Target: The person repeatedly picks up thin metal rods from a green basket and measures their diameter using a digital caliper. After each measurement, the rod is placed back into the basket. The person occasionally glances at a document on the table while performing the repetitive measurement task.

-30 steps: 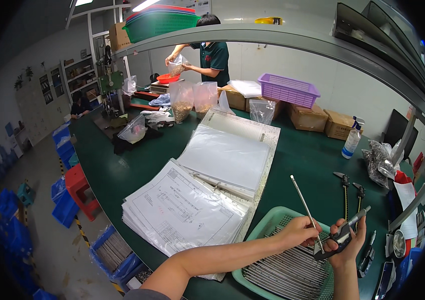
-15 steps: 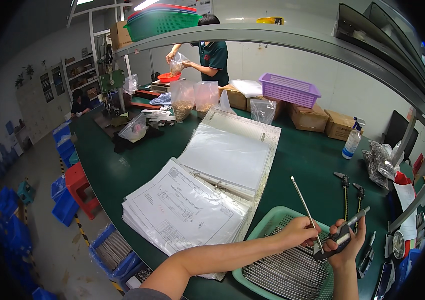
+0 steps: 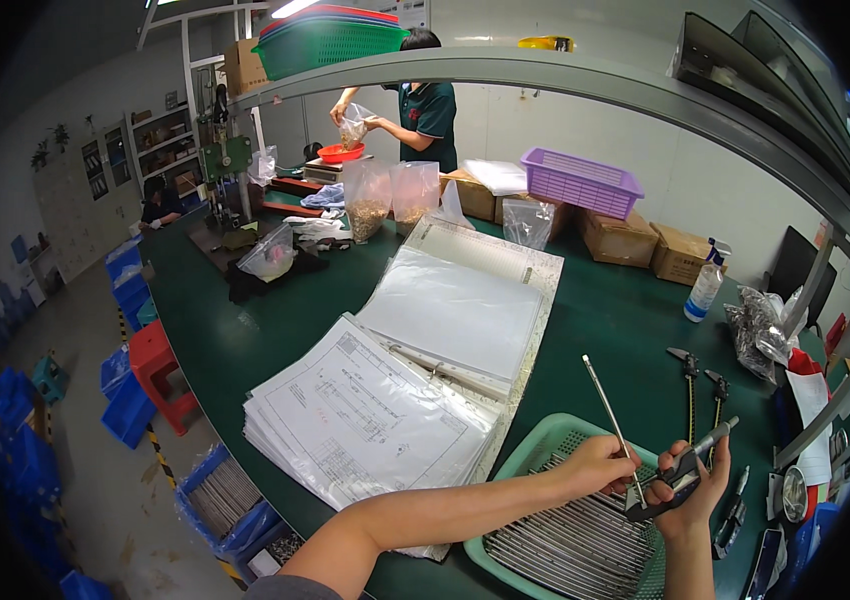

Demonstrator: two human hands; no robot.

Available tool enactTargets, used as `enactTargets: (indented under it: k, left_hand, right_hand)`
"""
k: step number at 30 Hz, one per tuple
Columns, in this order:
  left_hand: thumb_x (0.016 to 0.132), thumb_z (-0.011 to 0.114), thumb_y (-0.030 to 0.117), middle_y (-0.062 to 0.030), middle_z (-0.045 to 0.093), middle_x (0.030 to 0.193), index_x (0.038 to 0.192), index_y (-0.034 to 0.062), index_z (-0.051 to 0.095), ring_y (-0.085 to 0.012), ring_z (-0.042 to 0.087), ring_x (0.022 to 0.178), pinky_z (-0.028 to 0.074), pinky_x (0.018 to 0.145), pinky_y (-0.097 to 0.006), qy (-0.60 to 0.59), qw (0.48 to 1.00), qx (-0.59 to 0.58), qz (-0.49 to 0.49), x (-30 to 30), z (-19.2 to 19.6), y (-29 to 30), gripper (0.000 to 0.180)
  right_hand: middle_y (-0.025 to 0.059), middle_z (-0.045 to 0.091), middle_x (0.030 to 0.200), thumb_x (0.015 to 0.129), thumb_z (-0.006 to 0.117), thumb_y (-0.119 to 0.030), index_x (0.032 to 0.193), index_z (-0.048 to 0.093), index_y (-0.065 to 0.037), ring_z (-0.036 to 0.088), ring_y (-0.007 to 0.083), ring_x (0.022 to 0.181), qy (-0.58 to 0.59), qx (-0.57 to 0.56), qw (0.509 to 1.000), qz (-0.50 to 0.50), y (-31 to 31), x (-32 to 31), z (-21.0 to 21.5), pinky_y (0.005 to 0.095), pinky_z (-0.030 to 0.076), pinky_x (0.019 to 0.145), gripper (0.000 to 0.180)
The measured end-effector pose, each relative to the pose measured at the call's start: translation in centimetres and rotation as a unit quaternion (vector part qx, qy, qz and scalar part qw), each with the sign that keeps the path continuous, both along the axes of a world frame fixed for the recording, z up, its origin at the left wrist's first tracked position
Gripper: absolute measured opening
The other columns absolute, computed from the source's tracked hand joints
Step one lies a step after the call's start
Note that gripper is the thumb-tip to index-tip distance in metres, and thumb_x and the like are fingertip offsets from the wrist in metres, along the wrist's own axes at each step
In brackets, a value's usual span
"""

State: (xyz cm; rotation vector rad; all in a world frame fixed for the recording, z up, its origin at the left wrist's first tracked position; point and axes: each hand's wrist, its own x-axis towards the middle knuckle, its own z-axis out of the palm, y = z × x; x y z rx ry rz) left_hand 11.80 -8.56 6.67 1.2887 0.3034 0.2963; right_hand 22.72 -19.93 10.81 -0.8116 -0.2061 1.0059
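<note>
Over the green basket at the lower right, my left hand pinches a thin metal rod, which tilts up and away from me. My right hand is closed round a micrometer with a dark frame and a grey thimble. The rod's lower end is at the micrometer's jaws; whether they touch it I cannot tell. Beneath both hands, several similar metal rods lie side by side in the basket. My left forearm hides part of the basket's near left side.
An open binder of drawings lies left of the basket. Two calipers and a spray bottle are to the right. Cardboard boxes, a purple basket and bags of small parts stand farther back. Another person pours from a bag.
</note>
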Motion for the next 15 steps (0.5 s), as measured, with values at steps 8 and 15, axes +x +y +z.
enactTargets:
  k: [8, 15]
  left_hand:
    - [0.08, 0.05, 0.014, -0.0042, 0.054, 0.077, 0.092, -0.0006, 0.051, -0.0085, 0.053, 0.065, 0.044, 0.056, -0.021, 0.002, 1.0, 0.008, 0.005, -0.14, 0.26, -0.11, 0.019]
    - [0.08, 0.051, 0.014, -0.0046, 0.054, 0.076, 0.091, -0.0007, 0.051, -0.0088, 0.053, 0.065, 0.044, 0.055, -0.021, -0.006, 1.0, 0.001, 0.004, 0.06, -0.15, -0.06, 0.019]
  right_hand:
    - [0.0061, 0.052, 0.059, 0.078, 0.034, -0.061, 0.074, 0.05, -0.006, 0.038, 0.0146, 0.031, 0.002, -0.008, 1.0, -0.001, -0.03, -0.02, 0.05, 0.0226, 0.029, 0.029, 0.058]
    - [0.0062, 0.053, 0.059, 0.077, 0.033, -0.061, 0.074, 0.051, -0.007, 0.038, 0.015, 0.031, 0.007, -0.018, 1.0, -0.001, -0.05, -0.14, 0.23, 0.0234, 0.029, 0.031, 0.058]
